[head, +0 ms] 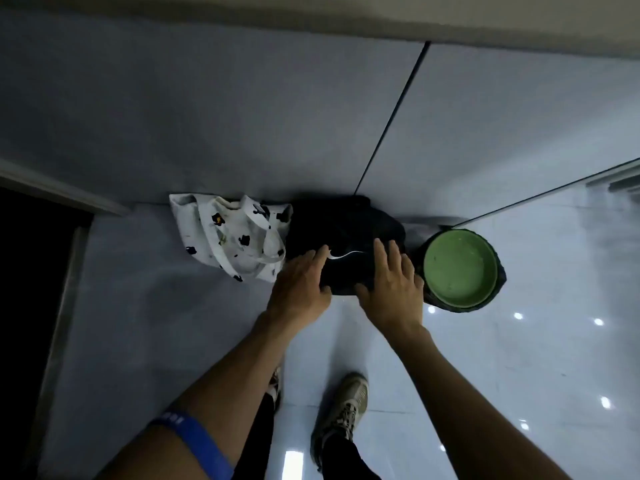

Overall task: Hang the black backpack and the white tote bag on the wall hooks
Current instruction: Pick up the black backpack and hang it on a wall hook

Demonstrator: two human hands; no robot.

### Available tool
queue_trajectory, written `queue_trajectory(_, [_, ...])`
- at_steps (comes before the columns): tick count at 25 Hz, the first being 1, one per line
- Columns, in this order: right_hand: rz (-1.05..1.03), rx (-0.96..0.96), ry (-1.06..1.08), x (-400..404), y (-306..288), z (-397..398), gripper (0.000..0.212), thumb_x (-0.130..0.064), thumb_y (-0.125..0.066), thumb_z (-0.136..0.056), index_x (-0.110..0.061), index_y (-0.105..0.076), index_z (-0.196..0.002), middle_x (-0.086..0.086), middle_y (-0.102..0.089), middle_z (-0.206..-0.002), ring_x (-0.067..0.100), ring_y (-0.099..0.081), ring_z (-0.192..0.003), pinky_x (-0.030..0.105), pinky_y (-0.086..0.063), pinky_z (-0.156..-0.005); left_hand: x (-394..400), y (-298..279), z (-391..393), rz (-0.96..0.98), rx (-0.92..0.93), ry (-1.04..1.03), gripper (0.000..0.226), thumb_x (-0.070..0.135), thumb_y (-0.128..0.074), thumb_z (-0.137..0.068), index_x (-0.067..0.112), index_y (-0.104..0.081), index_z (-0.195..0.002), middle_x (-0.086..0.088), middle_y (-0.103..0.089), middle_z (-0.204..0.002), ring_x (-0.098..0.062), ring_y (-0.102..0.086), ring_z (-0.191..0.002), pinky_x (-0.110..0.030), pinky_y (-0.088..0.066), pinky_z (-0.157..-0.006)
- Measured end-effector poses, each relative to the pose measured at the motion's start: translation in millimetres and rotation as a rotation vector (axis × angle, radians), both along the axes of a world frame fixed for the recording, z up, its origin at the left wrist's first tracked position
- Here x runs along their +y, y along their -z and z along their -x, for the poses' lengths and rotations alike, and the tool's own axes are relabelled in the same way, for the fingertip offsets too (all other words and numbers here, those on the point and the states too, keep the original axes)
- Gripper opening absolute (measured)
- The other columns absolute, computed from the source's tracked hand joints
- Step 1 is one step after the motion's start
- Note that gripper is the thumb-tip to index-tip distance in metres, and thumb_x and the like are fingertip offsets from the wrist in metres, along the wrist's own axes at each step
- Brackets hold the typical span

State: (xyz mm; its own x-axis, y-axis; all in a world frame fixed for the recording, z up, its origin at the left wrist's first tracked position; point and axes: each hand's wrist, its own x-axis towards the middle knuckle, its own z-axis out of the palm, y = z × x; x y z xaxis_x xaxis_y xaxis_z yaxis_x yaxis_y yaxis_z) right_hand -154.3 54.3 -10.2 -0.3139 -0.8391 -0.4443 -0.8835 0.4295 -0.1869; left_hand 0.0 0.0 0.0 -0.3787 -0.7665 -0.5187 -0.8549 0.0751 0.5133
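Black backpack (343, 233): lies on the floor (519, 358), right up against the wall (242, 116), with a thin white mark on its front.
White tote bag (228, 233): slumped on the floor, touching the backpack's left side; it has small dark patches and its straps flop loose.
Left hand (301, 285): fingers spread wide, resting on the backpack's near left edge, not closed on anything.
Right hand (391, 285): fingers spread wide too, on the backpack's near right part.
Green bowl (460, 266): stands just right of the backpack.
Wristband (197, 441): blue, on the left arm.
Shoes (346, 410): pale, seen below the arms.
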Motion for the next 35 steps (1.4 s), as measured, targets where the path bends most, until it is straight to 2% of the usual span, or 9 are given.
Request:
queue_trajectory(3, [-0.074, -0.010, -0.067, -36.5, 55.4, 8.0, 0.088, -0.026, -0.066, -0.083, -0.019, -0.016, -0.155, 0.012, -0.026, -0.161, 0.040, -0.038, -0.136, 0.053, -0.039, -0.104, -20.4, 48.6, 7.1, -0.090, 0.066, -0.048, 0.073, 0.019, -0.058, -0.086, 0.019, -0.024, -0.152, -0.009, -0.038, -0.155, -0.029, -0.036, -0.141, -0.039, -0.035, -0.113])
queue_trajectory(6, [-0.115, -0.017, -0.065, -65.7, 93.8, 9.2, 0.062, -0.016, -0.063, -0.084, -0.014, -0.040, -0.141, 0.014, -0.050, -0.138, 0.040, -0.053, -0.119, 0.049, -0.047, -0.090, -42.8, 81.3, 11.8, -0.147, 0.070, -0.119, 0.072, 0.021, -0.058, -0.085, 0.024, -0.027, -0.150, -0.010, -0.041, -0.152, -0.027, -0.041, -0.138, -0.034, -0.037, -0.108])
queue_trajectory(10, [0.070, -0.009, -0.045, -70.9, 113.5, 11.3, 0.018, -0.005, -0.055, -0.085, -0.007, -0.060, -0.103, 0.013, -0.062, -0.107, 0.041, -0.065, -0.092, 0.037, -0.041, -0.062, -63.1, 106.7, 18.1, -0.081, 0.051, -0.038, 0.066, 0.020, -0.061, -0.083, 0.024, -0.037, -0.144, -0.008, -0.050, -0.143, -0.028, -0.048, -0.131, -0.037, -0.043, -0.104])
queue_trajectory(15, [0.355, -0.121, -0.024, -56.9, 74.5, 6.9, 0.014, 0.002, -0.059, -0.078, -0.003, -0.060, -0.091, 0.015, -0.062, -0.092, 0.040, -0.061, -0.074, 0.033, -0.031, -0.056, -61.2, 93.7, 23.8, -0.003, 0.076, -0.009, 0.071, 0.014, -0.061, -0.078, 0.028, -0.035, -0.142, -0.008, -0.051, -0.135, -0.030, -0.045, -0.125, -0.044, -0.048, -0.097])
queue_trajectory(20, [0.509, -0.144, -0.010, -36.3, -32.2, 5.3, 0.016, -0.004, -0.064, -0.070, -0.009, -0.063, -0.085, 0.010, -0.063, -0.083, 0.035, -0.062, -0.067, 0.036, -0.044, -0.049, -65.9, 9.2, 13.6, 0.157, 0.208, -0.111, 0.036, 0.024, -0.055, -0.066, 0.031, -0.065, -0.100, 0.002, -0.056, -0.103, -0.026, -0.051, -0.106, -0.043, -0.046, -0.091])
queue_trajectory(23, [0.542, -0.169, -0.046, -23.6, -104.5, 2.6, 0.018, -0.005, -0.064, -0.068, -0.011, -0.065, -0.085, 0.007, -0.065, -0.083, 0.032, -0.064, -0.067, 0.039, -0.049, -0.047, -70.6, -61.5, 9.1, 0.100, 0.268, -0.271, 0.031, 0.038, -0.050, -0.070, 0.019, -0.075, -0.072, 0.001, -0.061, -0.105, -0.027, -0.053, -0.106, -0.043, -0.041, -0.096])
queue_trajectory(27, [0.601, -0.179, -0.152, -0.9, -199.0, -5.2, 0.017, -0.009, -0.059, -0.070, -0.012, -0.064, -0.086, 0.004, -0.064, -0.083, 0.027, -0.063, -0.064, 0.039, -0.049, -0.044, -81.5, -165.8, 21.6, -0.163, 0.021, -0.248, 0.078, 0.076, -0.050, -0.068, 0.018, -0.060, -0.120, -0.010, -0.063, -0.127, -0.031, -0.059, -0.116, -0.048, -0.048, -0.096])
queue_trajectory(31, [0.669, -0.048, -0.212, 13.5, -268.9, -0.1, 0.015, -0.013, -0.063, -0.070, -0.013, -0.069, -0.083, 0.001, -0.069, -0.078, 0.028, -0.056, -0.073, 0.037, -0.046, -0.061, -74.4, -239.2, 29.5, -0.284, 0.269, -0.311, 0.028, 0.033, -0.068, -0.083, 0.006, -0.071, -0.090, -0.012, -0.075, -0.095, -0.019, -0.066, -0.081, -0.030, -0.051, -0.074])
queue_trajectory(35, [0.753, -0.185, -0.148, 22.7, -336.4, 10.5, 0.018, -0.006, -0.071, -0.067, -0.015, -0.071, -0.083, -0.001, -0.071, -0.077, 0.024, -0.063, -0.081, 0.036, -0.046, -0.075, -33.2, -318.0, 17.6, 0.061, 0.711, -0.432, 0.019, 0.021, -0.055, -0.094, 0.013, -0.057, -0.078, -0.005, -0.073, -0.071, -0.003, -0.064, -0.060, -0.016, -0.048, -0.062])
